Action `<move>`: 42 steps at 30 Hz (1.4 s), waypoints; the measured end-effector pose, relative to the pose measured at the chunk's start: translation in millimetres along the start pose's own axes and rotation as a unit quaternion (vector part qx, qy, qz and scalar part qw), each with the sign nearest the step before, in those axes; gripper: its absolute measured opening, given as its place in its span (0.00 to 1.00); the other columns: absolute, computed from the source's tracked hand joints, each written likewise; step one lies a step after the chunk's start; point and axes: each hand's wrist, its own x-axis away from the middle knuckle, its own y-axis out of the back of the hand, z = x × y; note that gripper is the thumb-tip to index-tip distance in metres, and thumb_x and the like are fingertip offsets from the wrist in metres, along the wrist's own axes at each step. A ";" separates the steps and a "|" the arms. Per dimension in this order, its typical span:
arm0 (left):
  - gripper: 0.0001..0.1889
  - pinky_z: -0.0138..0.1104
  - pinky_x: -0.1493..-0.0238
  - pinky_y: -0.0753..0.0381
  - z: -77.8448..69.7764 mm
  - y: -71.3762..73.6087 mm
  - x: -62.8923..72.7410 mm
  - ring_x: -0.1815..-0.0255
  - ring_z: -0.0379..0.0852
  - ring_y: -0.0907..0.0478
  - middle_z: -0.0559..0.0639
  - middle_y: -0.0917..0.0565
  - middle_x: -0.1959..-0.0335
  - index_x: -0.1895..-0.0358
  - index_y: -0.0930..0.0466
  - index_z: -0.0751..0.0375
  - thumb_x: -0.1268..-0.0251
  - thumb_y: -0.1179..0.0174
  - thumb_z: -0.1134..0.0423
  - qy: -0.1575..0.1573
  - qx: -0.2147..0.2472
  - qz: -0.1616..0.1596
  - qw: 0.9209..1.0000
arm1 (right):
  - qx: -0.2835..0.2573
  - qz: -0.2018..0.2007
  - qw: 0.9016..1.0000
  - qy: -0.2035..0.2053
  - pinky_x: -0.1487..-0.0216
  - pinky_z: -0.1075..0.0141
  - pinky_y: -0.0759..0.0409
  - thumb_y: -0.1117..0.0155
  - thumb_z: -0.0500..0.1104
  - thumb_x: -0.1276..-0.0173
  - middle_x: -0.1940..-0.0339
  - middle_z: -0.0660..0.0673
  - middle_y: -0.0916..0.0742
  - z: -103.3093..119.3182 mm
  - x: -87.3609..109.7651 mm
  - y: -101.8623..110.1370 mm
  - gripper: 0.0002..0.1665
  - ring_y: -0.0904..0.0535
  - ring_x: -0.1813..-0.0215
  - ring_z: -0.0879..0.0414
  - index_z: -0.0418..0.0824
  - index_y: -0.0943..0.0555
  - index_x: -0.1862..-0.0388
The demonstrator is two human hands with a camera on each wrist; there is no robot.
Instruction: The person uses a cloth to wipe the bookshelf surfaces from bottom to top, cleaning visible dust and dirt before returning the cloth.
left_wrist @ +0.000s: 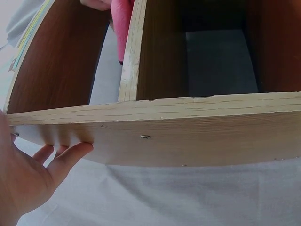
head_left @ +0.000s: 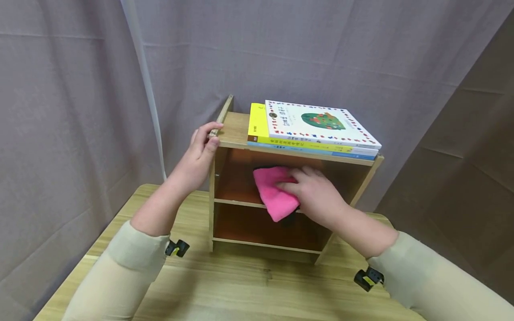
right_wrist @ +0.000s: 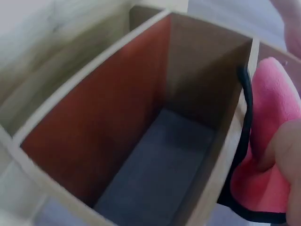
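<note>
A small wooden bookshelf (head_left: 267,243) stands on the table, its two compartments facing me. My left hand (head_left: 195,162) grips its upper left corner, fingers over the top of the side panel and thumb at the front edge. In the left wrist view, fingertips (left_wrist: 77,149) touch the panel's outer face. My right hand (head_left: 321,196) holds a pink cloth (head_left: 273,189) with black edging at the opening of the upper compartment. The cloth hangs over the front edge of the middle board (head_left: 237,203). In the right wrist view the cloth bunches under the fingers beside that board.
Several thin books (head_left: 321,122) lie stacked on the bookshelf's top, a white-covered one uppermost. Under the bookshelf is a light wooden table (head_left: 225,285). Grey curtains (head_left: 249,53) hang close behind and to the left, with a darker cloth (head_left: 453,156) at the right.
</note>
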 end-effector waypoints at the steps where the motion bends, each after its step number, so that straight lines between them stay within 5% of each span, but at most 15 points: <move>1: 0.25 0.53 0.38 0.35 -0.3 0.2 0.2 0.43 0.55 0.35 0.59 0.39 0.40 0.28 0.41 0.45 0.22 0.65 0.41 -0.001 0.000 0.000 1.000 | 0.022 -0.001 1.000 0.014 0.42 0.49 0.27 0.20 0.34 0.52 0.47 0.42 0.17 -2.9 -0.9 1.4 0.30 0.26 0.44 0.43 0.52 0.13 0.47; 13: 0.26 0.51 0.39 0.35 2.3 -0.2 -1.4 0.45 0.54 0.36 0.59 0.39 0.42 0.28 0.41 0.45 0.22 0.64 0.41 -0.003 0.002 -0.001 1.000 | 0.153 0.009 0.983 0.104 0.47 0.55 0.29 0.27 0.28 0.44 0.48 0.47 0.16 -27.2 -0.8 13.8 0.21 0.29 0.49 0.46 0.50 0.12 0.56; 23: 0.27 0.52 0.39 0.35 2.1 -1.6 -0.7 0.44 0.54 0.36 0.59 0.38 0.41 0.28 0.41 0.46 0.22 0.65 0.40 -0.007 -0.002 0.002 1.000 | 0.206 0.023 0.962 0.179 0.36 0.55 0.29 0.29 0.27 0.44 0.49 0.47 0.14 -40.4 8.0 24.6 0.15 0.27 0.37 0.46 0.44 0.12 0.62; 29: 0.26 0.52 0.39 0.35 -0.2 -0.3 -0.3 0.43 0.54 0.36 0.59 0.39 0.40 0.28 0.41 0.45 0.22 0.65 0.40 -0.004 -0.003 0.002 1.000 | 0.254 0.059 0.948 0.183 0.38 0.57 0.28 0.29 0.26 0.46 0.56 0.47 0.14 -49.4 18.1 37.4 0.13 0.24 0.43 0.48 0.43 0.13 0.68; 42: 0.25 0.52 0.37 0.36 -0.4 1.8 0.1 0.42 0.54 0.37 0.59 0.39 0.38 0.29 0.40 0.46 0.21 0.63 0.42 -0.004 -0.006 -0.003 1.000 | 0.256 0.083 0.954 0.133 0.54 0.58 0.26 0.26 0.28 0.49 0.68 0.47 0.15 -51.2 28.8 44.0 0.11 0.25 0.57 0.49 0.42 0.15 0.74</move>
